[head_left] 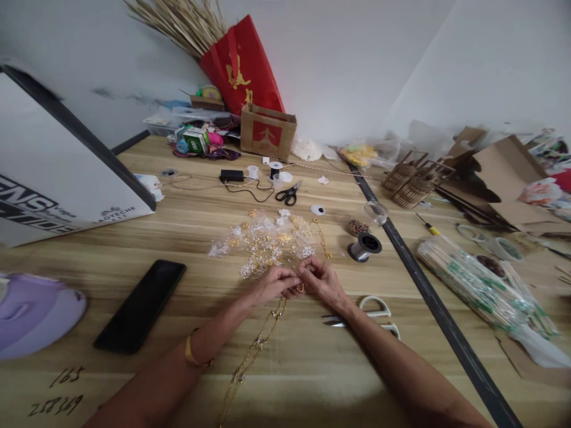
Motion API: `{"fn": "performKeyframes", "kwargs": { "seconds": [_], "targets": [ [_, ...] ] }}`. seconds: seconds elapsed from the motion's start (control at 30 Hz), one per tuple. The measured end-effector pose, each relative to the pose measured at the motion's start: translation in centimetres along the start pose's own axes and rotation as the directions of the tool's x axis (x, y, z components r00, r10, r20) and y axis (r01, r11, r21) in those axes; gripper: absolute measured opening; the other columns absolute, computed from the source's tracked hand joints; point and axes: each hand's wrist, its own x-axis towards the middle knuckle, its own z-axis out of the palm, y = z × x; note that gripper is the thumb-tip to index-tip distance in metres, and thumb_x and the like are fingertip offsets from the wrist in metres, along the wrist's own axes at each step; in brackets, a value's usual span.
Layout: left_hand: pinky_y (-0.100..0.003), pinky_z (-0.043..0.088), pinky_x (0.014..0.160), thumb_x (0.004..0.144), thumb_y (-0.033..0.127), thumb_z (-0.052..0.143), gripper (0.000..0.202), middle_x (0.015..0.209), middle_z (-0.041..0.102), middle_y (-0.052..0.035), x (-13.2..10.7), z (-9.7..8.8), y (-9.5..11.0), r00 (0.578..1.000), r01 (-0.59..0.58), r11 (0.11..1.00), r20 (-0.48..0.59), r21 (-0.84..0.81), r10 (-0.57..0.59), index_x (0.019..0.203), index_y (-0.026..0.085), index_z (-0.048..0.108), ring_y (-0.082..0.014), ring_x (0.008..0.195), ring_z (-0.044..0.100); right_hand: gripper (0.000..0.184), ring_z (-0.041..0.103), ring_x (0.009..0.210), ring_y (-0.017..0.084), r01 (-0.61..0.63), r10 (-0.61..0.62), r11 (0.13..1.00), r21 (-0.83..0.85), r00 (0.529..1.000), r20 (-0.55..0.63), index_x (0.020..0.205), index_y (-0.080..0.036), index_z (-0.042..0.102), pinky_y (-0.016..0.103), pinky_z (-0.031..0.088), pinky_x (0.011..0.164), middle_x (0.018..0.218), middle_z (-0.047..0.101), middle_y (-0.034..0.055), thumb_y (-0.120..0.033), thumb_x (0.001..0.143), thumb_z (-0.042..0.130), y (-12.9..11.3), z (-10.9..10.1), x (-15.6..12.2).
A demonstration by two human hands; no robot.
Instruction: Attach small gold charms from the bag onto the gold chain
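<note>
My left hand (pixel 279 282) is closed in a pinch on the upper end of a gold chain (pixel 262 340) with clear beads. The chain trails down over the table to the bottom edge of the view. Right against it, my right hand (pixel 323 283) pinches with thumb and fingertips; what lies between them is too small to make out. A small reddish-gold loop (pixel 300 288) shows between the two hands. Just beyond the fingers spreads a pile of clear and gold beads (pixel 267 246), partly on plastic bags. White-handled scissors (pixel 376 306) lie partly under my right forearm.
A spool of wire (pixel 364 246) and a short gold chain (pixel 321 236) lie beyond my right hand. Black scissors (pixel 289 194) are farther back. A phone (pixel 140 306) lies left, near a purple and white object (pixel 40 315). Wrapped sticks (pixel 468 279) lie right.
</note>
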Motion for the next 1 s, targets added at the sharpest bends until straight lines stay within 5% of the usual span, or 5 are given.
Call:
{"fn": "performKeyframes", "kwargs": {
  "seconds": [0.4, 1.0],
  "targets": [
    [-0.024, 0.047, 0.060, 0.070, 0.032, 0.069, 0.023, 0.070, 0.068, -0.0033, 0.21, -0.10, -0.42, 0.999, -0.029, 0.995, -0.035, -0.094, 0.026, 0.078, 0.011, 0.064, -0.0120, 0.062, 0.062, 0.031, 0.035, 0.044, 0.007, 0.009, -0.009, 1.000, -0.005, 0.999, -0.035, 0.077, -0.017, 0.052, 0.020, 0.026, 0.043, 0.051, 0.043, -0.0062, -0.047, 0.081, 0.057, 0.08, -0.01, -0.04],
    [-0.025, 0.049, 0.059, 0.073, 0.040, 0.066, 0.029, 0.067, 0.067, -0.0040, 0.20, 0.15, -0.48, 0.998, -0.059, 0.998, -0.009, -0.016, 0.059, 0.075, 0.012, 0.062, -0.0124, 0.059, 0.062, 0.029, 0.037, 0.045, 0.007, -0.009, 0.009, 1.000, 0.003, 1.000, 0.006, 0.080, -0.016, 0.052, 0.019, 0.027, 0.043, 0.053, 0.043, -0.0063, -0.045, 0.082, 0.056, 0.39, -0.10, 0.04]
  ]
}}
